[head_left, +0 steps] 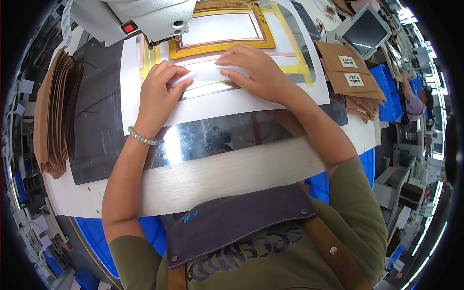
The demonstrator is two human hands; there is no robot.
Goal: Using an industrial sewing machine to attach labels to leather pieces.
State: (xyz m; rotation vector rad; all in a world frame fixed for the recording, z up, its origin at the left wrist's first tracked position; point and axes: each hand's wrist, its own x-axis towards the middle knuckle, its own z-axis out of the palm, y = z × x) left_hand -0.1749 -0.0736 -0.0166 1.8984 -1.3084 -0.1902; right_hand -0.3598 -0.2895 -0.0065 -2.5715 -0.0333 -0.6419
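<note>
My left hand (166, 92), with a beaded bracelet (142, 137) at its wrist, is curled with thumb and fingers close together. Across from it, my right hand (256, 72) is bent the same way, thumb below the fingers. Between the fingertips lies a pale, thin area that blends into the white sheet (145, 106) underneath; what they grip cannot be made out. Just beyond the hands rests a yellow rectangular frame (270, 41) with a white middle. A sewing machine head (150, 17) hangs over the frame's left side, its needle area near my left hand.
Folded brown pieces (50, 116) stand stacked at the left. More brown pieces with white labels (343, 72) lie at the right, near blue bins (386, 92) and a screen (365, 29). A shiny metal plate (217, 137) borders the table's near edge. Another person (415, 104) is far right.
</note>
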